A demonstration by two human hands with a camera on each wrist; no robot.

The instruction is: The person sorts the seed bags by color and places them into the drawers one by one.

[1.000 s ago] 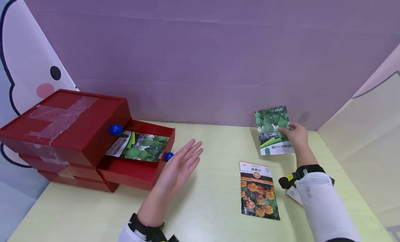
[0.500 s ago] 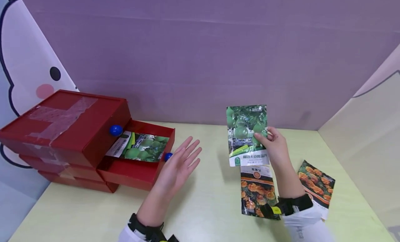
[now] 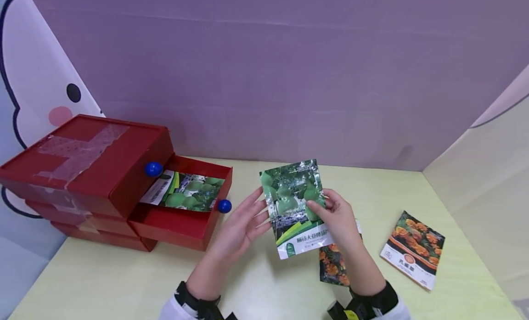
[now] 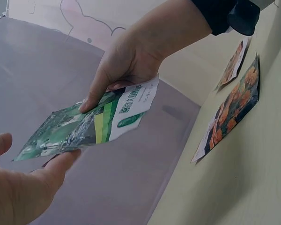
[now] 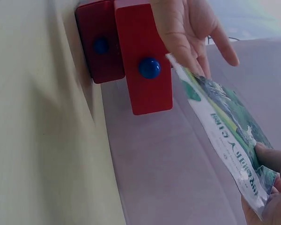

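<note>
My right hand [image 3: 340, 216] pinches a green seed packet [image 3: 291, 196] at its right edge, thumb on the printed front, well above the table. The packet shows round green fruit and a white band along the bottom. My left hand [image 3: 241, 228] is at the packet's left edge with its fingers extended. In the left wrist view, those fingers [image 4: 56, 168] reach under the packet and the thumb stays apart from it. A packet printed with orange flowers [image 3: 330, 265] lies partly hidden behind my right hand and wrist.
A red drawer box [image 3: 140, 168] stands on the left, taped on top. Its pulled-out drawer [image 3: 173, 232] holds another green packet [image 3: 192, 193] and has a blue knob [image 3: 224, 206]. A second orange-flower packet [image 3: 415, 251] lies at the right. A purple backdrop [image 3: 264, 81] rises behind the table.
My right hand has carried the green packet leftward from the table's back right to my left hand. The right-hand flower packet has come into full view. My left hand has barely moved.
</note>
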